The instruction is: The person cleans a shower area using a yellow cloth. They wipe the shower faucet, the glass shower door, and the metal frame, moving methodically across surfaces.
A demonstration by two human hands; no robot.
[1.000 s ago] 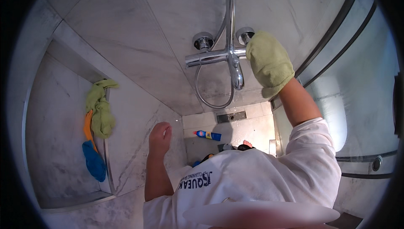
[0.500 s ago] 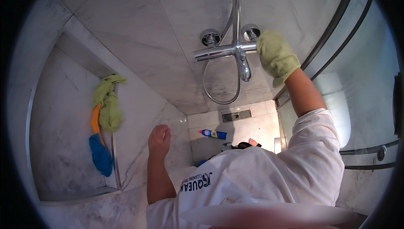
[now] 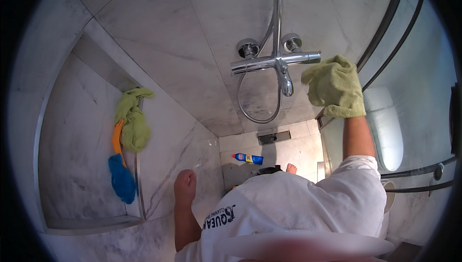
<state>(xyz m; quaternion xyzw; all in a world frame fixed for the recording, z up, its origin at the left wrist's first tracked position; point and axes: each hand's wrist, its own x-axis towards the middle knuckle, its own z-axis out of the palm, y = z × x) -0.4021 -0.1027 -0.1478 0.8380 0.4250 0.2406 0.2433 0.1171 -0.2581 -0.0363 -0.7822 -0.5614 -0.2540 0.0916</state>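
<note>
A light green cloth (image 3: 335, 86) covers my right hand, so its fingers are hidden. The hand grips the cloth from inside, just below and right of the chrome shower mixer (image 3: 274, 62), a small gap from the mixer's right end. My bare right forearm (image 3: 357, 137) rises out of the white sleeve below it. My left hand (image 3: 185, 185) is closed in a loose fist with nothing visible in it, low beside the marble wall. The mixer's lever points down and its hose (image 3: 260, 120) loops beneath.
In the wall niche on the left, another green cloth (image 3: 134, 127) hangs over the ledge, beside an orange and blue cloth item (image 3: 122, 180). A blue bottle (image 3: 248, 158) lies on the floor near the drain (image 3: 274, 137). A glass screen (image 3: 414, 93) with dark rails curves along the right.
My right hand with the green cloth has come off the mixer's right end, moving down and right. My left hand sits slightly lower, still closed. The view has shifted a little.
</note>
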